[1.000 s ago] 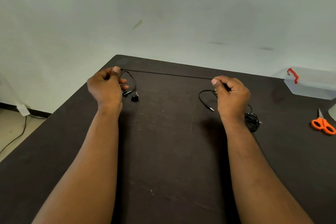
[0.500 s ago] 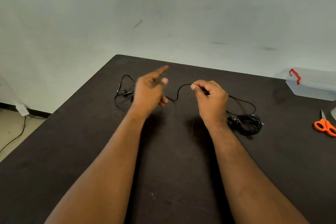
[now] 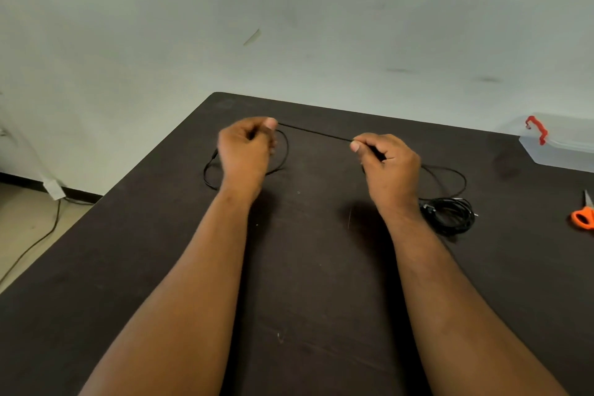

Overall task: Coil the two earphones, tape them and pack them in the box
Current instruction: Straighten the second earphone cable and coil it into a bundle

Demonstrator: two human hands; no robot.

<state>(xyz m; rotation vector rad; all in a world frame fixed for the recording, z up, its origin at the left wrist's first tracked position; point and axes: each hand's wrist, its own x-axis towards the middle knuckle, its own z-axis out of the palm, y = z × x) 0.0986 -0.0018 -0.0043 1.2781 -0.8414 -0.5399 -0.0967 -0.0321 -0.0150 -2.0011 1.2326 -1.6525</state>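
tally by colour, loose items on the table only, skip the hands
Black: 2 – stretched earphone, coiled earphone
Orange: 1 – scissors
Clear with red latch: 1 – box
Total: 4
Both hands, left hand and right hand, pinch the stretched earphone's cable.

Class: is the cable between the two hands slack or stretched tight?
Tight: the cable runs straight from the left hand to the right hand, both pinching it.

My two forearms are bare to the frame's edge (no sleeves, watch or rings); left hand (image 3: 246,151), right hand (image 3: 387,164).
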